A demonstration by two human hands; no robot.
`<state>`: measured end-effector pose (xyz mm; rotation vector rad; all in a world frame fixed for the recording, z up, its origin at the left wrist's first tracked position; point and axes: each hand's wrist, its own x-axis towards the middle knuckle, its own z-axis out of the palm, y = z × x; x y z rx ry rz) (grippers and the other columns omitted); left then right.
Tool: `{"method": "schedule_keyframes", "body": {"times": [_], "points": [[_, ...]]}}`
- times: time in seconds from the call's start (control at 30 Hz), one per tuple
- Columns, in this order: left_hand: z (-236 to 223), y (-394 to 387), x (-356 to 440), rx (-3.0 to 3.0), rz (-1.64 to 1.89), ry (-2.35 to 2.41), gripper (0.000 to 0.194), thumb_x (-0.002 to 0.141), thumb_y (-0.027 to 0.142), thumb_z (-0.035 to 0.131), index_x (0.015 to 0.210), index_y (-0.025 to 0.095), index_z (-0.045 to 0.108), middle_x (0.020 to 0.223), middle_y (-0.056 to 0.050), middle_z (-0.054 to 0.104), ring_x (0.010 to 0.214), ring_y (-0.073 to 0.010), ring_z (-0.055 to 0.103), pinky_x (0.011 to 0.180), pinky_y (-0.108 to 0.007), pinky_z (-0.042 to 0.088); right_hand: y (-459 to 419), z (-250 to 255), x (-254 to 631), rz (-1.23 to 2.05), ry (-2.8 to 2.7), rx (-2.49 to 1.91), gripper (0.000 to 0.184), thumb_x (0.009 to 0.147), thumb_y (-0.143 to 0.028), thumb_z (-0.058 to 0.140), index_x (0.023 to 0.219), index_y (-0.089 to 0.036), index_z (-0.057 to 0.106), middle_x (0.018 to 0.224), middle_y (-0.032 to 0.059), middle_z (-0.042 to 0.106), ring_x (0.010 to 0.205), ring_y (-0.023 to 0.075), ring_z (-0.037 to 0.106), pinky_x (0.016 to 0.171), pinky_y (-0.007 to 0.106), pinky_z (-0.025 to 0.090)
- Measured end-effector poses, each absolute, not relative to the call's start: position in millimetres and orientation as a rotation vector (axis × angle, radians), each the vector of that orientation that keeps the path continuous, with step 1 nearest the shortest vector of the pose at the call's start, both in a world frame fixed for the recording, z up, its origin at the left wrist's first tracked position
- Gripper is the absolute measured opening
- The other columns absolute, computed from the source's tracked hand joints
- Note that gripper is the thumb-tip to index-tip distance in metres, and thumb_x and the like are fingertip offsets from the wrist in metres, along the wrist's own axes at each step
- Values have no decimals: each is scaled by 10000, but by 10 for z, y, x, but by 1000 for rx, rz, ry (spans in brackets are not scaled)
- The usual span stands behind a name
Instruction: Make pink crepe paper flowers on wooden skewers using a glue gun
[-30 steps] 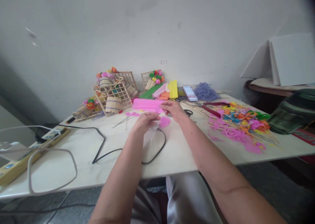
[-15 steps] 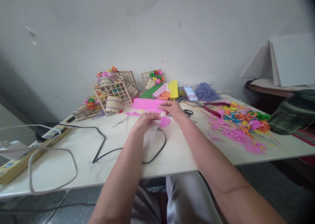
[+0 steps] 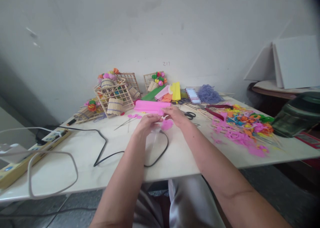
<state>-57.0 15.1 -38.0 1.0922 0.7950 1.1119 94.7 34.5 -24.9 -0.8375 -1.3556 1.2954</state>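
My right hand (image 3: 173, 114) is closed in a pinch on a small pink paper piece (image 3: 160, 111), just in front of the folded pink paper strip (image 3: 150, 105). Close by on the left, my left hand (image 3: 150, 121) has its fingers pressed together; whatever they hold is too small to make out. Below and between the hands lies a pile of pink paper discs (image 3: 167, 124). A pale object at the end of a black cable (image 3: 167, 144) shows partly beneath my left hand. More pink paper discs (image 3: 135, 116) lie to the left, near thin metal tweezers (image 3: 122, 124).
Stick-built frames (image 3: 113, 99) with paper flowers stand back left. Black scissors (image 3: 190, 115), red-handled pliers (image 3: 215, 114), purple yarn (image 3: 209, 93) and colourful paper scraps (image 3: 240, 134) lie to the right, beside a green jar (image 3: 296, 116). A power strip (image 3: 32, 156) lies along the left edge.
My right hand has moved slightly left, bringing the pink paper piece nearer my left hand. The left hand has hardly moved.
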Motion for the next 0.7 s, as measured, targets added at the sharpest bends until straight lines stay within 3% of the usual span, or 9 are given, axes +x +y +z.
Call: {"method": "schedule_keyframes", "body": {"times": [0.7], "points": [[-366, 140, -526, 1126, 1189, 795, 211, 513, 198, 747, 678, 104, 658, 647, -39, 632, 584, -90, 574, 575, -189, 473, 345, -284, 847, 1277, -1276, -808, 216, 523, -328, 696, 550, -141, 591, 517, -22, 541, 450, 68, 446, 447, 215, 307]]}}
